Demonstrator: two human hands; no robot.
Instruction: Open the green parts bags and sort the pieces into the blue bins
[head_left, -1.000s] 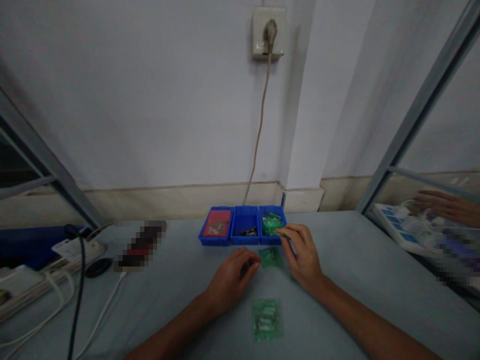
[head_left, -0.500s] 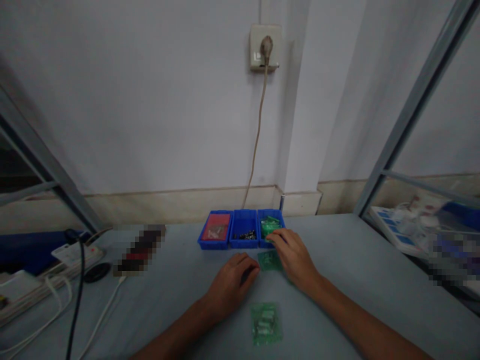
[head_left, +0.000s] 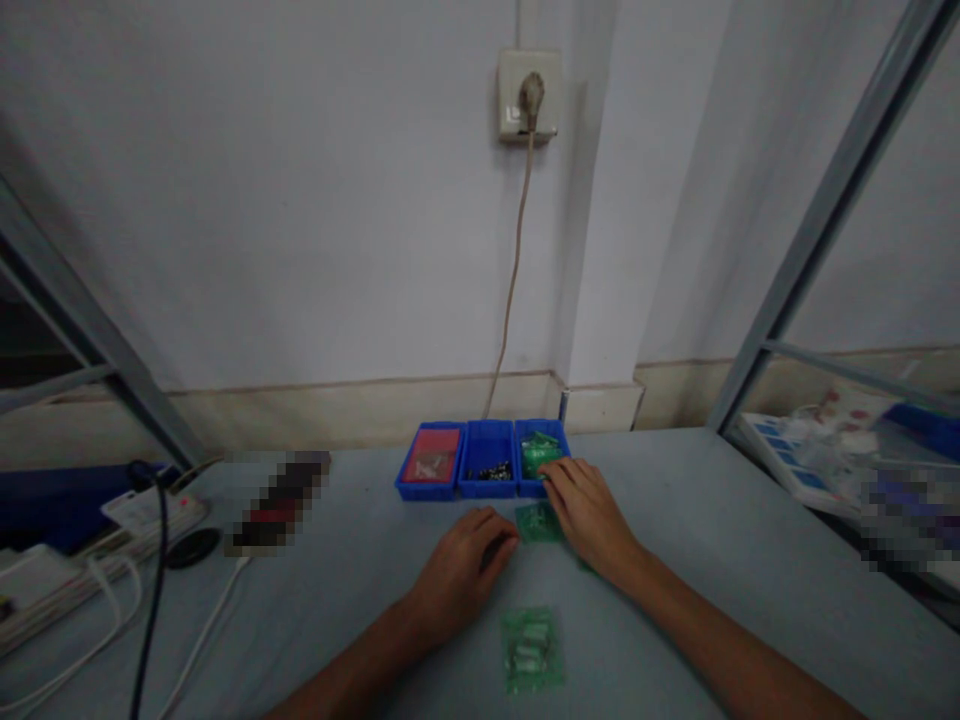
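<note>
Three small blue bins stand side by side at the table's far edge. The left bin [head_left: 430, 466] holds something red, the middle bin [head_left: 490, 466] small dark parts, and the right bin [head_left: 541, 452] green bags. A small green bag [head_left: 537, 523] lies just in front of them. My left hand [head_left: 463, 562] rests on the table to its left, fingers curled under. My right hand [head_left: 589, 514] lies palm down on the bag's right edge, its fingers stretched toward the right bin's front wall. A second, fuller green bag [head_left: 532, 648] lies nearer me, untouched.
A grey cable [head_left: 513, 270] runs from a wall socket [head_left: 529, 95] down behind the bins. A power strip [head_left: 146, 508], cords and a black round object [head_left: 193, 546] crowd the left side. Metal frame posts flank the table. A neighbouring bench [head_left: 832, 455] with trays is at right.
My right hand has come down from the right bin to the table, onto the small bag's edge. The other person's hand at far right is gone. My left hand has hardly moved.
</note>
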